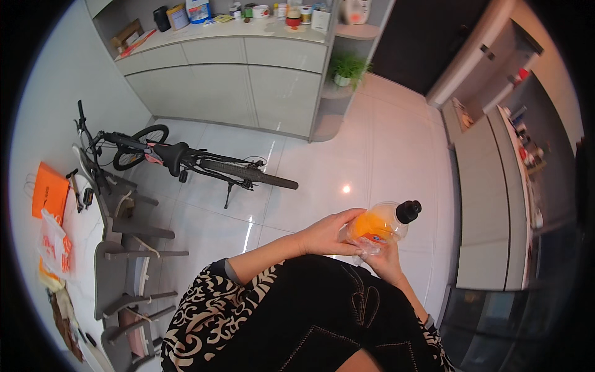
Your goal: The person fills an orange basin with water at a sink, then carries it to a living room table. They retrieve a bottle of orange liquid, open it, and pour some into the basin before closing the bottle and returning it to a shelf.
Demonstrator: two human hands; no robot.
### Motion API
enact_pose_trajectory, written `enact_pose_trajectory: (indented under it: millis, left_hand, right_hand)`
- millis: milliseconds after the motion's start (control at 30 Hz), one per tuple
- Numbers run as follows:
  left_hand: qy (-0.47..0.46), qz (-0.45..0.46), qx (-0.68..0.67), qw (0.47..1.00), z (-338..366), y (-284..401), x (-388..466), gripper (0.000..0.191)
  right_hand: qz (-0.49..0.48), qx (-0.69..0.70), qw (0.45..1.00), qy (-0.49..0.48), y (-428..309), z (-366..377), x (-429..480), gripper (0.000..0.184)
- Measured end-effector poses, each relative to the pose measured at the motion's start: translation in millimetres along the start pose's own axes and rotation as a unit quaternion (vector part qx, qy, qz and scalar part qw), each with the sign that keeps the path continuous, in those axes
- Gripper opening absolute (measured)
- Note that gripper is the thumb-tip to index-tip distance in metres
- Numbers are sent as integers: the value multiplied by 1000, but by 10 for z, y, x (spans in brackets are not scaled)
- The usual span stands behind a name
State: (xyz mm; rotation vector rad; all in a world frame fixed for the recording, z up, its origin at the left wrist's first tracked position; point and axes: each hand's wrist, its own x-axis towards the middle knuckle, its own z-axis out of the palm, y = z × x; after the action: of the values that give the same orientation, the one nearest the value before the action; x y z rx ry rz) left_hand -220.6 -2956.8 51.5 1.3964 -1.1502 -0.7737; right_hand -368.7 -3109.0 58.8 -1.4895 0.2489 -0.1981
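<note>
A clear plastic bottle [374, 228] with an orange label and a black cap or pump top [408, 212] is held in front of my body, tilted so that its top points to the right. My left hand [331, 232] wraps around the bottle's left side. Under its lower side is my right hand [386, 260], whose fingers are partly hidden by the bottle. Some crinkled clear plastic shows between the hands, at the underside of the bottle. The bottle is well above the tiled floor.
A bicycle [174, 158] stands on its kickstand ahead to the left. Grey chairs [109, 279] line a white table [86, 237] bearing an orange paper bag [50, 189]. Cabinets [223, 88] stand ahead, and more cabinets [483, 204] run along the right. A potted plant [343, 80] sits on a shelf.
</note>
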Motion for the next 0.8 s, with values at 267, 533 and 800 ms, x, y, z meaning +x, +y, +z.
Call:
enact_pose_trajectory:
  millis: [267,533,800]
  left_hand:
    - [191,-93,-247,945,-569,-457,869,74]
    - [185,-24,-309,933,-1483,-1058,1752,72]
    - [127,-9,-235,964,-2519,-1253,2274,91]
  right_hand:
    - [53,-125,978,-159,103,-428,1794,50]
    - [103,-37,979,-170,201,-657,3246,46]
    - [107,-49,977,-178,10,-863,4412,51]
